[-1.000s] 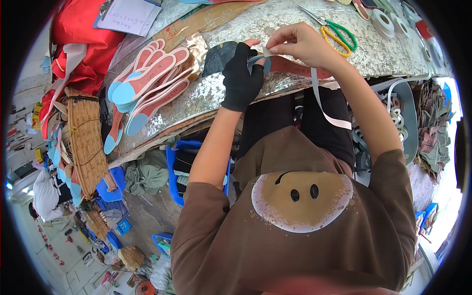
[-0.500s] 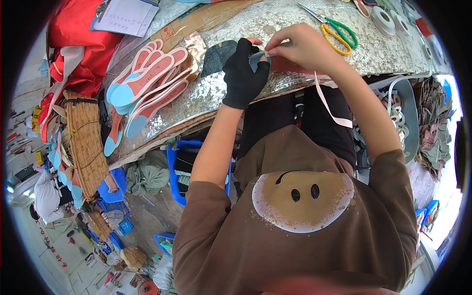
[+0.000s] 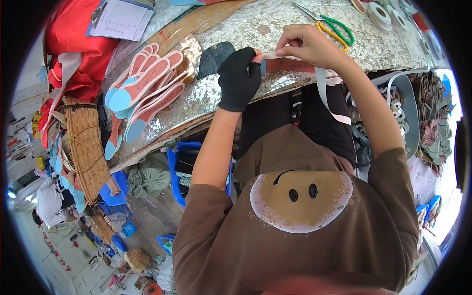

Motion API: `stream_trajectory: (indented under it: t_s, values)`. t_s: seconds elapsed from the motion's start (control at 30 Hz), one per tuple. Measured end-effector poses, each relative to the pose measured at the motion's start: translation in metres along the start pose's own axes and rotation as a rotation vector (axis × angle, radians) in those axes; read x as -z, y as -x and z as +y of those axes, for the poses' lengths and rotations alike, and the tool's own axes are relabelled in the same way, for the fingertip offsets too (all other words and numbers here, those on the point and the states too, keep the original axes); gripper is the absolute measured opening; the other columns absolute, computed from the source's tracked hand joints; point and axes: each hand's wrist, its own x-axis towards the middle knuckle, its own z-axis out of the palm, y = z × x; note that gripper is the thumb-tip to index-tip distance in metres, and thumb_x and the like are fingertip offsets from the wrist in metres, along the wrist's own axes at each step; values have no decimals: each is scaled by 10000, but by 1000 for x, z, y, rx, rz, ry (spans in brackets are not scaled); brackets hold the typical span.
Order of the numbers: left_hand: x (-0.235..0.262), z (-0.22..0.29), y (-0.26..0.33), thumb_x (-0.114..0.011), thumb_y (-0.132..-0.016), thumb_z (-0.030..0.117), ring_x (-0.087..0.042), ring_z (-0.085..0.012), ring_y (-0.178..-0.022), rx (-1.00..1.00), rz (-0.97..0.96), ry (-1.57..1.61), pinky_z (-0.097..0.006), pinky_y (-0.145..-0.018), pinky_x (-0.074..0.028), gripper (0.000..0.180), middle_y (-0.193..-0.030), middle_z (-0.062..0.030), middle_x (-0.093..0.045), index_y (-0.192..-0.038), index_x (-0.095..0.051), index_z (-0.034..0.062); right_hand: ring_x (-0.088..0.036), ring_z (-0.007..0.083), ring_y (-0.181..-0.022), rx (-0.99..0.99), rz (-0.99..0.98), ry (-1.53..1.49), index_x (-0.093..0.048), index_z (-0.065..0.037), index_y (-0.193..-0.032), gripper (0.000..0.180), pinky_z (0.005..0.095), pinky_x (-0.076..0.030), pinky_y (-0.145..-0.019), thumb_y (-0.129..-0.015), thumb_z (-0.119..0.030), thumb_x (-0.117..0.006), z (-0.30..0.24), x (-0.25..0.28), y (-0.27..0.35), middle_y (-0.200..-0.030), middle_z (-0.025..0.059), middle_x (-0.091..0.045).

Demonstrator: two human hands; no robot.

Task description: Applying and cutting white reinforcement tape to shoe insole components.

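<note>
My left hand (image 3: 239,81), in a black fingerless glove, is closed at the blue end of a red insole (image 3: 290,65), its fingertips pinching one end of a pale strip (image 3: 269,55). How far the fingers wrap round the insole is hidden by the glove. Thumb and fingers of my bare right hand (image 3: 307,45) pinch the same strip a short way to the right, so it runs straight between both hands. From there the loose length drops over the table edge and twists towards my lap. The insole's red part shows just below my right hand.
To the left lies a pile of red-and-blue insoles (image 3: 147,81), beside a dark flat piece (image 3: 215,55). Scissors (image 3: 336,30) with green and yellow handles lie beyond my right hand. White tape rolls (image 3: 379,18) sit far right; a clipboard (image 3: 123,18) lies far left.
My right hand has moved slightly right, drawing out a longer stretch of strip between the hands. My left hand has turned and shifted a little left. The hanging strip has twisted.
</note>
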Motion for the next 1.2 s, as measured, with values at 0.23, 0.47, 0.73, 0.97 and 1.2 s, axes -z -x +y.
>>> stream_trajectory:
  t_s: [0.23, 0.47, 0.73, 0.97, 1.2]
  values:
    - [29, 6, -37, -666, -833, 208, -677, -307, -749, 50, -415, -36, -375, -679, -515, 176, -793, -145, -692, -935, -737, 84, -595, 253, -733, -5, -5, 232, -660, -29, -829, 92, 344, -464, -650, -827, -117, -687, -18, -7, 1, -785, 92, -600]
    - [3, 11, -46, -650, -797, 175, -673, -346, -834, -83, -480, -184, -390, -735, -529, 226, -898, -157, -702, -1000, -725, 108, -651, 309, -825, -28, 86, 680, -606, -26, -885, 118, 404, -529, -695, -807, -93, -663, -24, -20, 16, -884, 111, -608]
    - [-6, 11, -53, -589, -782, 154, -660, -339, -786, -153, -594, -206, -432, -731, -527, 202, -818, -131, -686, -917, -739, 162, -679, 279, -811, -27, 92, 836, -611, -28, -887, 178, 358, -556, -649, -722, -7, -671, -32, -21, 27, -892, 111, -615]
    - [-3, 22, -43, -599, -810, 139, -657, -327, -779, -207, -540, -239, -408, -689, -517, 153, -828, -112, -687, -903, -719, 140, -677, 261, -797, 53, 60, 829, -593, -26, -888, 151, 360, -542, -623, -749, -12, -651, -24, 4, 55, -891, 87, -575]
    - [-27, 48, -36, -610, -775, 124, -662, -313, -762, -236, -615, -478, -404, -669, -518, 181, -816, -95, -688, -918, -721, 134, -643, 250, -761, 176, 52, 825, -543, -41, -829, 104, 366, -498, -575, -793, -72, -635, -18, 8, 57, -855, 69, -529]
